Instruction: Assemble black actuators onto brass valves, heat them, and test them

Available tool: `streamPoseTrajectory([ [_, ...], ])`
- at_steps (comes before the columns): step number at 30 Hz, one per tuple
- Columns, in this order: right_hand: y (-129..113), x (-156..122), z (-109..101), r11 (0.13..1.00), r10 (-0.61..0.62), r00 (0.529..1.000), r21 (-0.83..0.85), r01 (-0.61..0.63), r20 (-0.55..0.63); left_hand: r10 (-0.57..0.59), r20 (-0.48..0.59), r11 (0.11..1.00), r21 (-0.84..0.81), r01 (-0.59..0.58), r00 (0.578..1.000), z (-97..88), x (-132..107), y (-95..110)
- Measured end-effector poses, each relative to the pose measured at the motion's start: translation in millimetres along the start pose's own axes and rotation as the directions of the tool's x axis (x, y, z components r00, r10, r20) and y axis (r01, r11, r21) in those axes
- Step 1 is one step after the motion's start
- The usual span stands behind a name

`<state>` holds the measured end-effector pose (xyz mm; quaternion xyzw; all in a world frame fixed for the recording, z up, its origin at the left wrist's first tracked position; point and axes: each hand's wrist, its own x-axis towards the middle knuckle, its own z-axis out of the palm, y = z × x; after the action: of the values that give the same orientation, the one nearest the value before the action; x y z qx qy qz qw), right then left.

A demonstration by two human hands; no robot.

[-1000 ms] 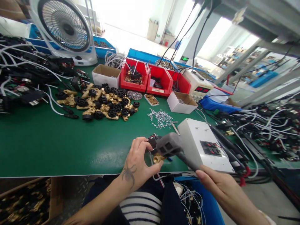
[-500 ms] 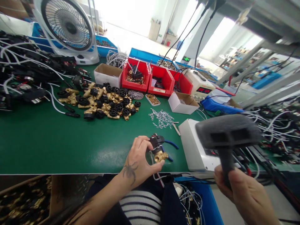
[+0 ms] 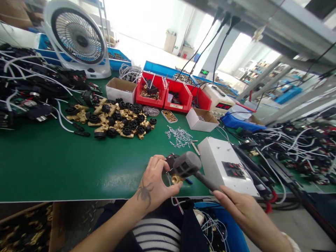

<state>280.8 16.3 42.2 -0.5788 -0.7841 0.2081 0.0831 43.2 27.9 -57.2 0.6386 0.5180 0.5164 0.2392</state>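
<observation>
My left hand (image 3: 157,178) is closed around a brass valve with a black actuator (image 3: 175,179) on the bench near its front edge. In my right hand (image 3: 236,201) is the handle of a grey mallet (image 3: 187,163). Its head lies over the valve and covers much of the black part; whether they touch I cannot tell. A blue wire end (image 3: 189,181) sticks out beside the brass. Just beyond lies a heap of small metal clips (image 3: 179,136), with a thin pen-like tool (image 3: 195,148) next to it.
Brass valves with black caps (image 3: 118,119) are piled at the left, behind them a fan (image 3: 81,40). Red bins (image 3: 151,89) and a white carton (image 3: 202,119) line the back. A white switch box (image 3: 223,164) stands at the right, beside wired black parts (image 3: 296,143).
The mallet has come down and leftward from its raised position at the right onto or just above the valve. My left hand has stayed nearly still, holding the valve.
</observation>
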Motion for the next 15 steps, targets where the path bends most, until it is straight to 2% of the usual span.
streamPoseTrajectory([
  [3, 2.2, 0.3, -2.9, 0.991, -0.023, 0.987, 0.128, 0.043, -0.158, -0.019, 0.015, 1.000, -0.005, 0.019, 1.000, 0.1, 0.9, -0.1],
  [4, 2.2, 0.5, -3.1, 0.987, -0.025, 0.984, 0.150, 0.052, -0.177, -0.018, 0.016, 1.000, -0.006, 0.018, 1.000, 0.2, 0.9, -0.1],
  [5, 1.7, 1.1, -2.7, 0.988, -0.025, 0.987, 0.143, 0.048, -0.159, -0.012, 0.013, 1.000, -0.008, 0.012, 1.000, 0.3, 0.8, -0.1],
  [9, -1.9, 4.6, 0.9, 1.000, -0.002, 0.999, 0.004, 0.001, 0.042, -0.005, -0.003, 1.000, -0.009, 0.005, 1.000, 0.3, 0.2, -0.3],
  [10, -2.0, 4.7, 0.7, 1.000, -0.002, 1.000, 0.014, 0.002, 0.031, -0.012, 0.001, 1.000, -0.011, 0.012, 1.000, 0.2, 0.2, -0.3],
  [13, -0.3, 3.3, -1.5, 0.987, -0.021, 0.991, 0.152, 0.041, -0.130, -0.022, 0.016, 1.000, -0.016, 0.022, 1.000, 0.0, 1.0, 0.0],
  [15, 0.4, 3.5, -1.1, 0.983, -0.016, 0.988, 0.179, 0.043, -0.150, -0.013, 0.018, 1.000, -0.011, 0.014, 1.000, -0.4, 1.9, 0.3],
])
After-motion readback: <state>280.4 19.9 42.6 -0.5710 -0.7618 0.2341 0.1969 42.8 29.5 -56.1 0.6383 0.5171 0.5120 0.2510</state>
